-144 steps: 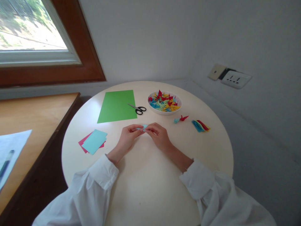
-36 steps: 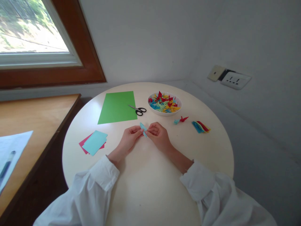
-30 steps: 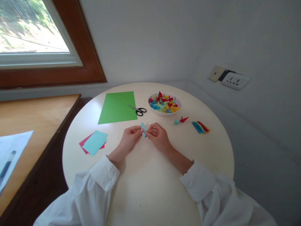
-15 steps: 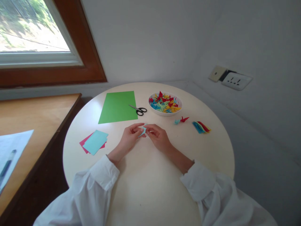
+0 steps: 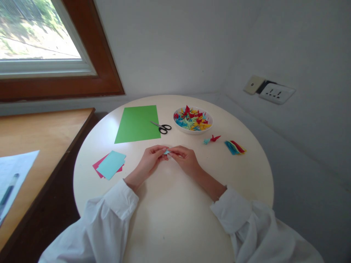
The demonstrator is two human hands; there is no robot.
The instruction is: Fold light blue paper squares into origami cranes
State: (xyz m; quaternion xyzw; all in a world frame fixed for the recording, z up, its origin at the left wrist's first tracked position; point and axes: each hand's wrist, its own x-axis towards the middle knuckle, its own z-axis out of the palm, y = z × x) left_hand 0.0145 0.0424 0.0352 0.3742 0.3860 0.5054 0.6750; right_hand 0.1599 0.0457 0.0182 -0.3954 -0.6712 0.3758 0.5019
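Note:
Over the middle of the round cream table (image 5: pixel 175 219), my left hand (image 5: pixel 149 160) and my right hand (image 5: pixel 184 157) meet fingertip to fingertip. Both pinch a small folded light-blue paper piece (image 5: pixel 166 151), mostly hidden by the fingers. Both forearms wear white sleeves. A white bowl (image 5: pixel 193 128) full of small folded paper figures in red, blue, yellow and green stands behind my right hand.
A green sheet (image 5: pixel 138 123) lies at the back left with black-handled scissors (image 5: pixel 161 127) beside it. Light-blue and red paper squares (image 5: pixel 109 165) lie to the left. A red and a blue folded figure (image 5: pixel 211 139) and a stack of coloured strips (image 5: pixel 235 147) lie right. A wooden ledge (image 5: pixel 30 146) adjoins the table.
The blue piece stood upright between my fingertips a second ago; now it is turned down and pressed nearly flat between both hands, which have closed in over it.

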